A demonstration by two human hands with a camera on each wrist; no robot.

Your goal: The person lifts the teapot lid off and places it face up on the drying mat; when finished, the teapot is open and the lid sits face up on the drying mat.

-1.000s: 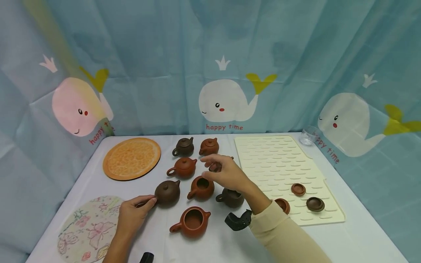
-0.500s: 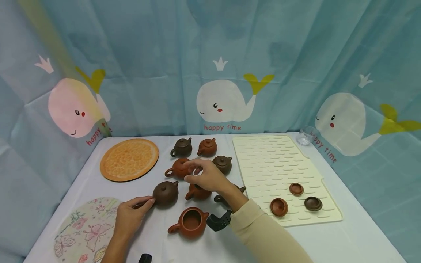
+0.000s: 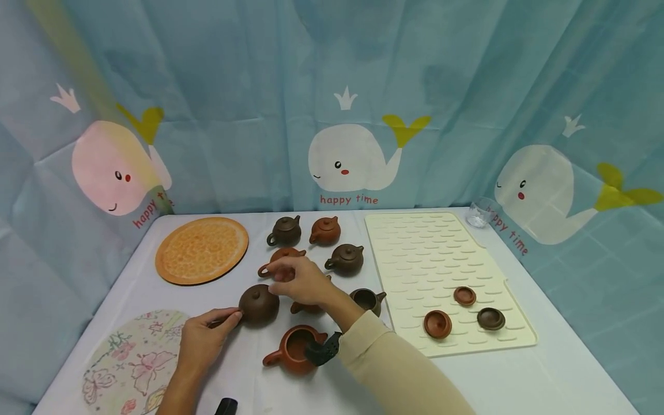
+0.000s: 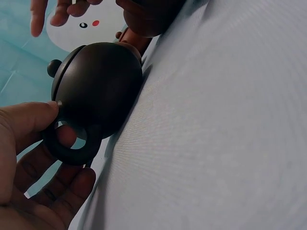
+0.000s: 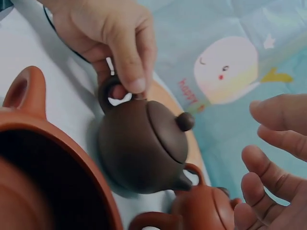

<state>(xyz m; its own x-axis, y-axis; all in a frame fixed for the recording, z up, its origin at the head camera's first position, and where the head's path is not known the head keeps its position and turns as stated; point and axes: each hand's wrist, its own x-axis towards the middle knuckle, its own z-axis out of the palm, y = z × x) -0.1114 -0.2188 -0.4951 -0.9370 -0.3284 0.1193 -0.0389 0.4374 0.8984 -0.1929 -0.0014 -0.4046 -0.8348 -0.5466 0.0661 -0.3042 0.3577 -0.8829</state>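
My left hand (image 3: 204, 340) pinches the handle of a dark brown lidded teapot (image 3: 257, 308), thumb on top of the loop and a fingertip through it. The teapot's round lid knob (image 5: 185, 121) shows in the right wrist view. My right hand (image 3: 301, 283) hovers just right of that teapot, fingers spread and loosely bent, holding nothing. Beneath it, a red-brown teapot (image 3: 307, 308) is mostly hidden. Nearer stands a lidless red-brown teapot (image 3: 288, 358), overlapped by the black wrist device (image 3: 323, 349). A lidless dark teapot (image 3: 366, 300) is partly behind my right forearm.
Lidded teapots stand behind: dark (image 3: 285, 231), red-brown (image 3: 325, 230), red-brown (image 3: 290, 254), dark (image 3: 346, 259). Three lids, including a red one (image 3: 437, 324), lie on the cream mat (image 3: 420, 253) near a glass (image 3: 479, 213). Left are an orange round mat (image 3: 202, 251) and a floral one (image 3: 135, 360).
My right hand has moved left and nearer, from above the middle teapots to beside the left-held teapot's lid. My left hand keeps its grip on the handle.
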